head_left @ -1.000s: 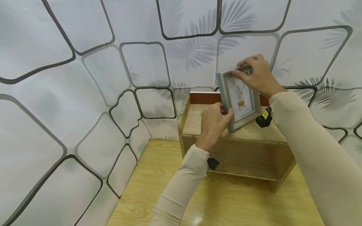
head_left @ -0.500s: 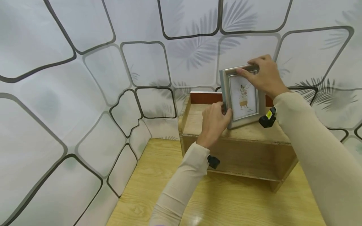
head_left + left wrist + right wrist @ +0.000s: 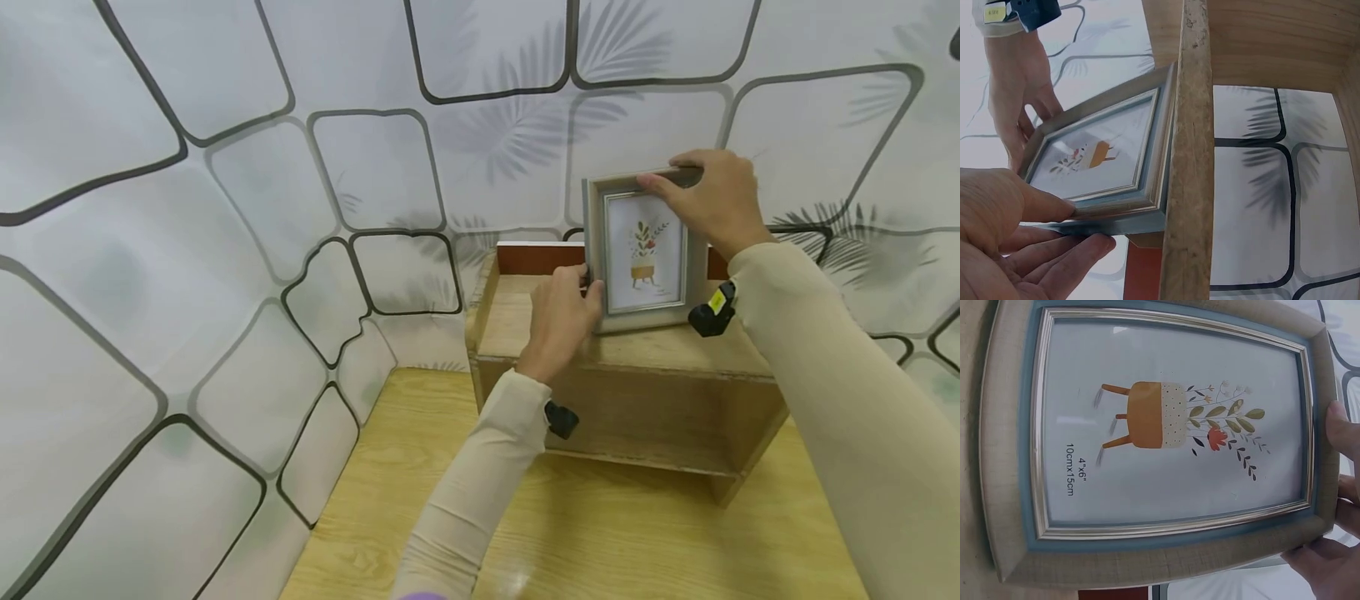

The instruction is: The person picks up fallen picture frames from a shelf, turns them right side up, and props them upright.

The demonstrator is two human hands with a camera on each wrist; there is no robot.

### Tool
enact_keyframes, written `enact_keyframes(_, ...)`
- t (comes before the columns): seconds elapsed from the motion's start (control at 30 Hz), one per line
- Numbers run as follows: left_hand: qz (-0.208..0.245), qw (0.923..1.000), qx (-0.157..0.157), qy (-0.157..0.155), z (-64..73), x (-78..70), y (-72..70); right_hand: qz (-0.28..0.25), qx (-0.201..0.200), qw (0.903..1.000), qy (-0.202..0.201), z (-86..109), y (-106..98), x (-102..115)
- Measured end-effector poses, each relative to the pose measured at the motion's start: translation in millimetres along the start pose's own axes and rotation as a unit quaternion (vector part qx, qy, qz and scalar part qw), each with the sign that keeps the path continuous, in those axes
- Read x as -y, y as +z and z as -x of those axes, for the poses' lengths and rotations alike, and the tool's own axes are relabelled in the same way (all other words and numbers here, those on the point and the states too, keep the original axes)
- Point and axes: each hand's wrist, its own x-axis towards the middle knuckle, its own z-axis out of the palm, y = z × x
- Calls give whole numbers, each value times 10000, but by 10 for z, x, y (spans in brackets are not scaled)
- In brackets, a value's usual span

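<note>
A picture frame (image 3: 643, 250) with a beige-silver border stands upright on the top of a small wooden shelf (image 3: 675, 350). Its print shows a potted plant on legs, and "4"x6" 10cmx15cm" is readable in the right wrist view. My left hand (image 3: 561, 317) pinches the frame's left side near the bottom, thumb on the front and fingers behind. With my right hand (image 3: 716, 200) I grip the top right corner, thumb across the front edge. In the left wrist view the picture frame (image 3: 1100, 147) sits right at the shelf's front edge board (image 3: 1188, 156).
The shelf has an open compartment (image 3: 637, 417) below its top and a reddish-brown back strip (image 3: 540, 258). It stands on a wood-grain table (image 3: 420, 467). Patterned wall covering (image 3: 517, 150) with leaf prints rises behind and at the left.
The picture frame has turned to face more to the front and straightened from its tilt. My right hand has shifted right with its top corner; both hands keep their hold.
</note>
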Motion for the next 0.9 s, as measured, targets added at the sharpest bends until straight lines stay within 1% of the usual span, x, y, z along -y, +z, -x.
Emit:
enact_keyframes(0.13,-48,10000,42,7,-17,31,1,102,-210,9997,29,5,-1,-19)
enact_keyframes(0.3,-129,9999,14,31,-55,70,8,219,-517,9984,29,27,1,-17)
enact_keyframes(0.43,-181,9998,7,-84,-82,88,11,331,-701,9970,57,65,15,4)
enact_keyframes(0.53,-220,9996,16,-166,-94,96,10,431,-765,9961,97,94,33,18)
enact_keyframes(0.73,-176,9997,27,-194,-103,113,-1,510,-756,9958,88,96,49,24)
enact_keyframes(0.8,-93,9997,20,-223,-95,119,-16,519,-674,9964,48,100,38,28)
enact_keyframes(0.9,-187,9996,-12,-228,-49,122,-69,514,-499,9974,-49,143,-9,34)
